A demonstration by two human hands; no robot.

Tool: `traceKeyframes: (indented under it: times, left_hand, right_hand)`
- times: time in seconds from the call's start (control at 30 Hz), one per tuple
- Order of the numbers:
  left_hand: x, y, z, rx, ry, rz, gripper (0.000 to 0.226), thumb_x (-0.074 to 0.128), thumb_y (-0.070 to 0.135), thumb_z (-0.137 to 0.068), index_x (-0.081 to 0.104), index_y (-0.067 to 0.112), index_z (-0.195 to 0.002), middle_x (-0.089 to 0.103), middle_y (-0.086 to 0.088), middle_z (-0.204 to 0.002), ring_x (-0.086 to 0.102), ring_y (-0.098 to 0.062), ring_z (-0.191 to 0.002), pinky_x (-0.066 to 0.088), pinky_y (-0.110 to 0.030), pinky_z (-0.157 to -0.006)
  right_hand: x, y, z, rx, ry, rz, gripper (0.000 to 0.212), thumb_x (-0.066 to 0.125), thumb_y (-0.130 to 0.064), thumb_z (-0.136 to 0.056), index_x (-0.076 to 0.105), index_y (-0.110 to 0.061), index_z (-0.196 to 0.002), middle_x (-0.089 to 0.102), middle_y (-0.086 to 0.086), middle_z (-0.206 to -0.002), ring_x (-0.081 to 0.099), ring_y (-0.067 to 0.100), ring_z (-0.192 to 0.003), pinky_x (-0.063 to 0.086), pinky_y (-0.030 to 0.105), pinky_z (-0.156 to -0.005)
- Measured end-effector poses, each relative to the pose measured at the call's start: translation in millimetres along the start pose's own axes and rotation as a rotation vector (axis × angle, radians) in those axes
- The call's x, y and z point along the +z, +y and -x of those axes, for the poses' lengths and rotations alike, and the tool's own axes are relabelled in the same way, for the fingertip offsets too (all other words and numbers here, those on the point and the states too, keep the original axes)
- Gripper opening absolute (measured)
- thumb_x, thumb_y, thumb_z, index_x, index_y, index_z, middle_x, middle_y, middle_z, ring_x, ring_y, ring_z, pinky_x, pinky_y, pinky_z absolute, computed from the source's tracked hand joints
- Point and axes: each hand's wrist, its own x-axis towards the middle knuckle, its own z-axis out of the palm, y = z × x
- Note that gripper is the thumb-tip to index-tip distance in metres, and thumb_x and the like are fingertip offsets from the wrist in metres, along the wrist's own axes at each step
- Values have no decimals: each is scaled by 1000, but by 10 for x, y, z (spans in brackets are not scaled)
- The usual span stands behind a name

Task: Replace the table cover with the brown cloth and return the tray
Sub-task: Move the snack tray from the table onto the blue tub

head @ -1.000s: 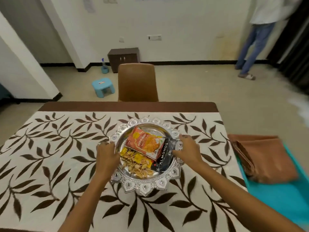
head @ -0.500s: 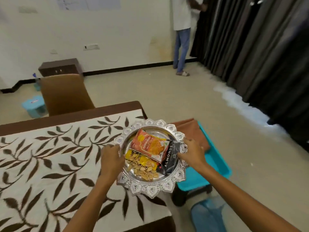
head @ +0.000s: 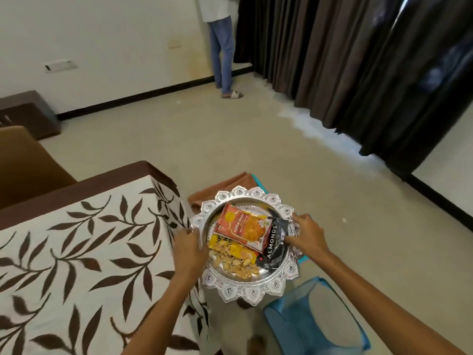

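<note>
Change: the tray (head: 245, 290) was over the middle of the patterned cover one second ago; now it is held clear of the table, out past its right edge and above the floor. The view has swung right with it.
Meaning for task: judged as the clearing step. The tray is off, so the cover is free to be pulled; cloth swap and tray return are not yet done.
Left hand (head: 188, 254): fingers curled round the tray's left rim, thumb on top.
Right hand (head: 305, 237): fingers curled over the right rim, thumb touching the black packet.
Tray contents: orange snack packet (head: 243, 226) lying on top; black almonds packet (head: 275, 245) partly under it on the right; yellow pouch of nuts (head: 234, 260) at the near left. All lie flat inside the rim.
Blue stool (head: 317, 326): on the floor just below and right of the tray; nothing seen on it.
Patterned cover (head: 76, 252): spread on the table, its corner draping down beside the left hand.
Brown cloth (head: 222, 184): folded, beyond the tray and partly hidden by it, lying on a teal surface (head: 257, 181) of which only a sliver shows.
Far: brown chair (head: 25, 165) behind the table; a standing person's legs (head: 224, 52) by the dark curtains (head: 358, 60).
</note>
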Motion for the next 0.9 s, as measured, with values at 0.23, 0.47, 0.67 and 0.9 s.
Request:
traceKeyframes:
  times: [0.23,0.47,0.67,0.9]
  left_hand:
    - [823,170,-276,10,-92,30,23,77,12,-72,65,0,-88,62,-18,-86,54,-34,-85,44,-37,-70]
    - [1609,-32,-319,-76,-222,62,35,74,19,-78,62,9,-109,60,-12,-104,52,-27,-96,47,-35,-75]
    - [1926,-96,-336,-146,-292,12,39,73,19,-78,61,11,-114,58,-12,-111,52,-28,-100,49,-37,-76]
    - [2042,-120,-289,-171,-343,5,36,73,20,-79,62,7,-110,56,-12,-104,53,-27,-94,50,-36,-71]
  right_hand:
    - [330,547,-604,77,-70,66,77,71,-27,-76,36,-13,-143,46,12,-132,47,26,-121,34,39,-99]
    - [774,977,-937,110,-165,166,77,67,-31,-81,29,-14,-146,43,10,-134,47,25,-121,32,37,-95]
    - [1063,1174,-1122,132,-189,189,78,69,-33,-82,28,-15,-146,44,10,-133,49,24,-119,32,35,-92]
    - [1283,1321,-1103,166,-183,199,76,68,-30,-84,28,-14,-146,44,11,-133,52,26,-115,36,39,-92]
